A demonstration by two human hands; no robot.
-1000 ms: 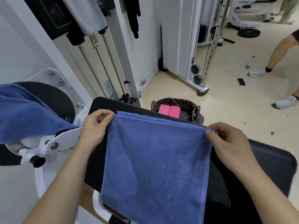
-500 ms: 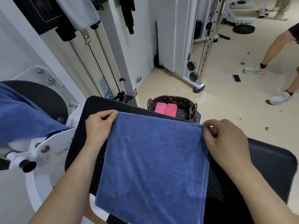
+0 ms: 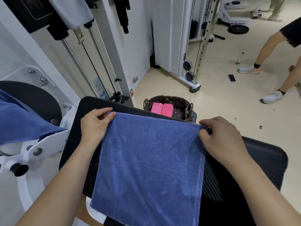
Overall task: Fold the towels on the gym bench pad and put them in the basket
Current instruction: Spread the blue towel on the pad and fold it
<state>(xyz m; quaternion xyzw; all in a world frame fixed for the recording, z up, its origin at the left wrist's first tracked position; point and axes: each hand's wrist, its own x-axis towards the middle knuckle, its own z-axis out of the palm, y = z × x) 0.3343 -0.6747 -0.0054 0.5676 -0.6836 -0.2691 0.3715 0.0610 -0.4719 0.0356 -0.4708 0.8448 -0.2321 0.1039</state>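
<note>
On the bench pad [image 3: 263, 160], which is black and bare along its left and right sides: the blue towel [image 3: 151, 160] is spread flat across the middle, and its near edge hangs off the pad's near side. Off the pad's left side, a second blue towel [image 3: 19, 121] is draped over the white machine frame. My left hand [image 3: 96, 126] is at the pad's far-left, thumb and fingers pinching the towel's far-left corner. My right hand [image 3: 223, 139] is at the pad's far-right, fingers curled round the far-right corner with the cloth bunched in the grip. I can't tell whether those corners touch the pad. Just beyond the pad's far edge sits the basket [image 3: 169, 98], wicker with a dark lining, its lower part hidden by the pad. Two folded pink towels [image 3: 162, 108] lie inside it, side by side and touching. Well beyond the pad's far-right, a phone [image 3: 231, 78] lies flat on the floor.
</note>
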